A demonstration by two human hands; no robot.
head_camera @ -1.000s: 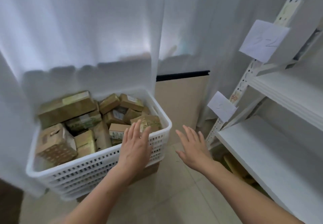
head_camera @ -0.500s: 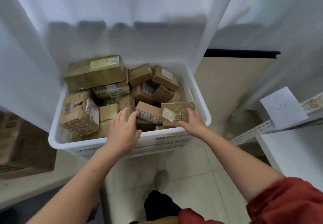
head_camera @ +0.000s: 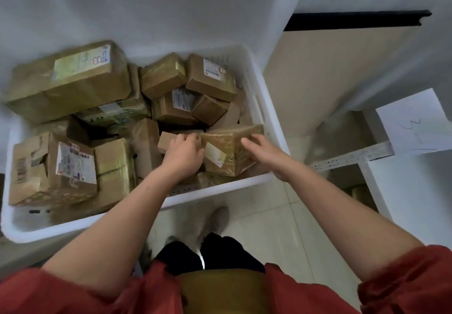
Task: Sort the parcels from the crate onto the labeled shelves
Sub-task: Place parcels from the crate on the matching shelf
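- One white crate (head_camera: pixel 215 195) fills the left of the view, packed with brown parcels lying at all angles.
- A white shelf (head_camera: pixel 413 206) stands just to its right, with a paper label (head_camera: pixel 415 125) at its front edge.
- A long parcel (head_camera: pixel 68 81) lies at the crate's back left.
- A taped parcel (head_camera: pixel 227 153) sits tilted in the crate's near right corner.
- Of the two hands, the left hand (head_camera: pixel 183 154) curls its fingers over that parcel's left edge. The right hand (head_camera: pixel 264 153) clasps its right side, thumb on top.
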